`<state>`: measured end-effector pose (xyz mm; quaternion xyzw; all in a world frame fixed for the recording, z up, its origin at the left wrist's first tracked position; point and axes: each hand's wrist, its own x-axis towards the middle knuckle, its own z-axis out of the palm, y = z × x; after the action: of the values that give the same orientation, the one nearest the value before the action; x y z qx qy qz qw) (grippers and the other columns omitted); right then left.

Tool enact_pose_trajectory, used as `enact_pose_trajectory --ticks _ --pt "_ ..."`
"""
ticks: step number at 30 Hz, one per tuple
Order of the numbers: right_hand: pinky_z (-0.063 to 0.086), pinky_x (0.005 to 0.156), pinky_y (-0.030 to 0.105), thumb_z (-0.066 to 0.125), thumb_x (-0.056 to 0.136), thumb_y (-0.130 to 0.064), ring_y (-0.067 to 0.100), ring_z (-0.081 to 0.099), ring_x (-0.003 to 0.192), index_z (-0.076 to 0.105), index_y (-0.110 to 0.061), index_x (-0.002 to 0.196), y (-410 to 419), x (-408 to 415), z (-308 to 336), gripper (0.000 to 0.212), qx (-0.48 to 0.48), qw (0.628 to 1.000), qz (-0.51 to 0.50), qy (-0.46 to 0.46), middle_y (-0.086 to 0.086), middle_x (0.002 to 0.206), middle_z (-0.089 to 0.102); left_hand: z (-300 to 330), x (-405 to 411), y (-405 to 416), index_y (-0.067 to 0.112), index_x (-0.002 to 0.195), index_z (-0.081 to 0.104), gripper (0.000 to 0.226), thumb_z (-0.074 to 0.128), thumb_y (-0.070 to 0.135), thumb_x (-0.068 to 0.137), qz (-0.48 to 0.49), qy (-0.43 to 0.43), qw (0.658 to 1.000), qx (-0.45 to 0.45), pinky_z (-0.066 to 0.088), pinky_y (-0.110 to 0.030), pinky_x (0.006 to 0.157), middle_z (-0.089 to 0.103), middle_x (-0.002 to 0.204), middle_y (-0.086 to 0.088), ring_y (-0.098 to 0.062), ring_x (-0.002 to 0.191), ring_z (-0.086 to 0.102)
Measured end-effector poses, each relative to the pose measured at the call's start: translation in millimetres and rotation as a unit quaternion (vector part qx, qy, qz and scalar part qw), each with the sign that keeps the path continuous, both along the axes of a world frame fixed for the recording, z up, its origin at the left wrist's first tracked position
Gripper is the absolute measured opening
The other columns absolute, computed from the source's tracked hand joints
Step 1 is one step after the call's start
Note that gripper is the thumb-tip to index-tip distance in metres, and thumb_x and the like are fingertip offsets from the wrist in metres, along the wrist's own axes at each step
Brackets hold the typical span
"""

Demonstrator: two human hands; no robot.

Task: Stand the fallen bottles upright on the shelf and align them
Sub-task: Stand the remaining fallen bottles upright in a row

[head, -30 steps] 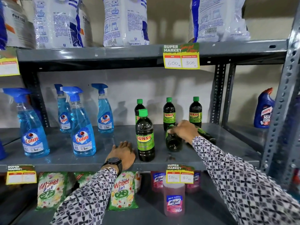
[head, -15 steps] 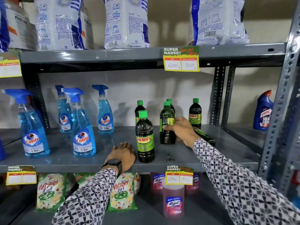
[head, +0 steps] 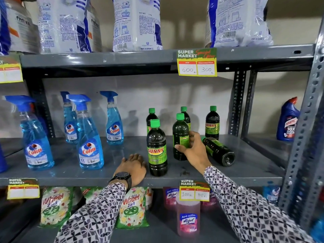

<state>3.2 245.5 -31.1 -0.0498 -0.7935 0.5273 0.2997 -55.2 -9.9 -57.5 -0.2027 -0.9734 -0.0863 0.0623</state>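
Dark Sunny bottles with green caps stand on the grey middle shelf point(head: 105, 172). My right hand point(head: 192, 151) grips one upright bottle point(head: 180, 135) around its middle, its base on the shelf. A front bottle point(head: 157, 149) stands upright just left of it. Three more stand at the back: left point(head: 150, 118), middle point(head: 185, 114), right point(head: 212, 123). One bottle point(head: 219, 151) lies on its side to the right of my right hand, base toward me. My left hand point(head: 133, 165) rests flat on the shelf's front edge, holding nothing.
Blue Colin spray bottles point(head: 90, 137) stand on the left of the same shelf. A Harpic bottle point(head: 287, 121) stands on the neighbouring shelf at right. White detergent bags point(head: 136, 23) fill the shelf above. Wheel packets point(head: 131, 207) and pink Lizol bottles point(head: 187, 218) sit below. A metal upright point(head: 308, 130) borders the right.
My right hand has tipped a lying bottle upright and set it standing on the shelf, then shifted it slightly forward. My left hand has stayed on the shelf edge.
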Motion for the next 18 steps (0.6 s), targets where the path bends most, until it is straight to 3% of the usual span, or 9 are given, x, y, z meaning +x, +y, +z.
enact_pose_trajectory --ticks 3,6,10,12,14,18 --pt "0.048 0.117 0.050 0.080 0.086 -0.005 0.015 0.066 0.126 0.042 -0.032 0.156 7.8 -5.5 -3.5 0.084 -0.049 0.997 0.051 -0.015 -0.005 0.133 0.072 0.4 -0.3 -0.1 0.015 0.156 0.029 0.058 0.020 0.038 0.103 -0.002 0.001 1.000 0.000 0.013 -0.049 0.126 0.024 0.167 -0.007 -0.024 0.155 0.020" --pt "0.049 0.116 0.051 0.081 0.083 -0.001 0.013 0.069 0.124 0.045 -0.039 0.154 9.7 -11.6 -7.2 0.088 -0.033 0.997 0.061 -0.030 -0.007 0.129 0.075 -0.8 -0.6 -0.9 0.015 0.155 0.031 0.058 0.020 0.039 0.103 0.000 0.003 1.000 0.002 0.014 -0.049 0.126 0.025 0.167 -0.007 -0.024 0.155 0.021" --pt "0.052 0.112 0.047 0.095 0.069 -0.037 0.018 0.065 0.122 0.047 -0.033 0.150 5.9 -14.1 -7.8 0.094 0.044 0.999 0.002 -0.030 -0.002 0.130 0.064 1.5 2.6 0.2 0.015 0.156 0.030 0.057 0.021 0.038 0.104 0.001 0.001 1.000 0.000 0.013 -0.049 0.126 0.024 0.167 -0.007 -0.024 0.155 0.020" --pt "0.046 0.115 0.041 0.096 0.067 -0.042 0.019 0.056 0.123 0.047 -0.027 0.152 2.1 -7.0 -2.0 0.099 0.061 0.997 -0.031 -0.040 0.003 0.129 0.053 3.2 3.6 0.6 0.014 0.156 0.029 0.057 0.022 0.037 0.105 0.000 0.001 1.000 -0.001 0.012 -0.049 0.126 0.024 0.167 -0.007 -0.024 0.155 0.019" --pt "0.043 0.115 0.039 0.096 0.070 -0.037 0.020 0.053 0.123 0.047 -0.024 0.152 1.3 -2.1 0.6 0.097 0.056 0.997 -0.039 -0.040 0.004 0.130 0.050 3.1 3.5 0.4 0.015 0.155 0.030 0.056 0.022 0.036 0.105 0.000 0.004 1.000 -0.003 0.013 -0.049 0.126 0.024 0.167 -0.007 -0.024 0.155 0.020" --pt "0.049 0.114 0.045 0.087 0.079 -0.012 0.019 0.062 0.119 0.048 -0.027 0.149 1.2 1.7 2.0 0.081 0.046 0.998 -0.014 -0.027 -0.001 0.129 0.063 1.1 0.8 0.4 0.015 0.155 0.032 0.056 0.021 0.037 0.104 0.000 0.008 1.000 -0.005 0.014 -0.050 0.125 0.026 0.167 -0.007 -0.024 0.155 0.021"
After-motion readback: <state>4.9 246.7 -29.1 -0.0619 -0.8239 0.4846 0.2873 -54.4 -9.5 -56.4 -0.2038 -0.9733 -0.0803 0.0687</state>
